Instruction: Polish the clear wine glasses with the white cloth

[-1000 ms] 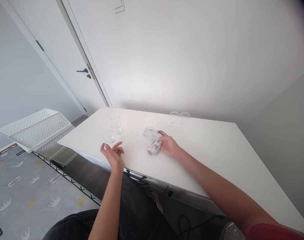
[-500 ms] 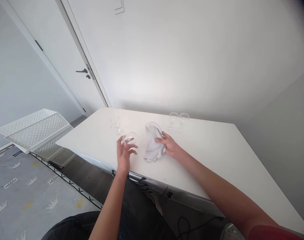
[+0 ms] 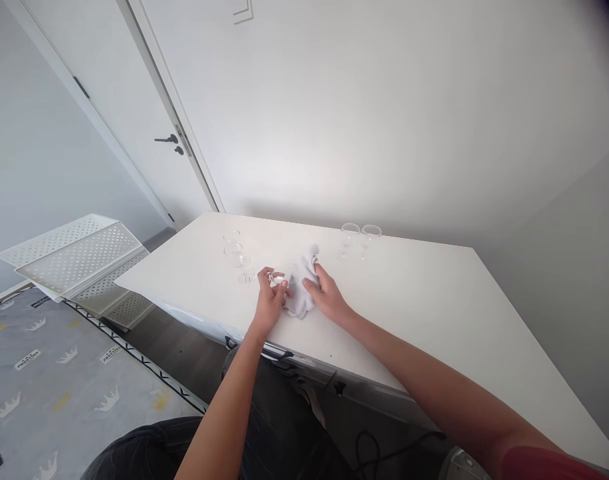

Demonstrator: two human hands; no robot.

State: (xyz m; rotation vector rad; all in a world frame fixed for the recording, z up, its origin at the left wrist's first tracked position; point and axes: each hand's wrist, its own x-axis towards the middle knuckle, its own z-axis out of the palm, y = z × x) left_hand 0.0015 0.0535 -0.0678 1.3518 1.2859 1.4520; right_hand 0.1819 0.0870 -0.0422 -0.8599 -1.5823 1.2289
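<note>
While the person leans over the white table [image 3: 424, 300], the left hand [image 3: 268, 303] is curled around a small clear glass [image 3: 278, 276], thumb and fingertips closed on it just above the tabletop near the near edge. Right beside it, the right hand [image 3: 329, 301] grips a crumpled white cloth [image 3: 300, 283], with its fingers bent over the fabric and the cloth bunched against the glass, so that glass and cloth touch between the two hands. Two more clear glasses [image 3: 233, 252] stand on the table to the left of the held glass, a little farther away. A pair of clear stemmed glasses [image 3: 349, 235] stands side by side at the far edge, close to the wall. Left of the table, a white perforated metal rack [image 3: 79, 257] sits on the floor, and behind it is a white door with a black handle [image 3: 124, 100].
</note>
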